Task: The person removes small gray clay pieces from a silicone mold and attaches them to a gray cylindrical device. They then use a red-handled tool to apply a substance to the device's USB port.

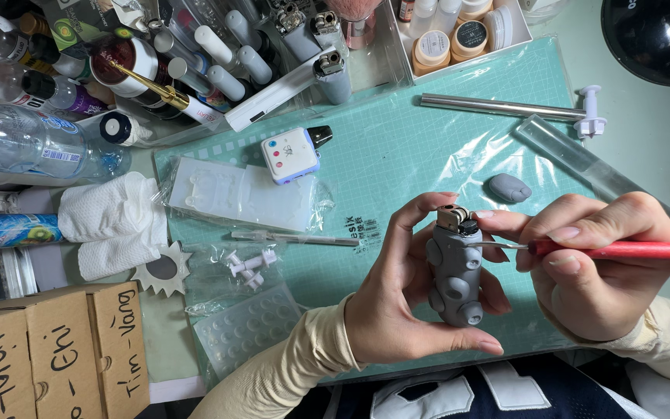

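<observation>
My left hand (397,299) holds a lighter covered in grey clay (456,271), upright, with round clay bumps along its sides and its metal top bare. My right hand (595,268) grips a red-handled tool (630,251). The tool's thin metal tip touches the clay near the lighter's top right. Both hands hover over a green cutting mat (397,147). A small lump of grey clay (509,188) lies on the mat just above my right hand.
On the mat lie a white-and-purple lighter (292,153), clear moulds in plastic bags (246,194), a scalpel (296,237), a metal rod (498,106) and a clear acrylic bar (575,155). Bottles, lighters and jars crowd the back. Tissue (114,221) and cardboard boxes (56,349) sit at left.
</observation>
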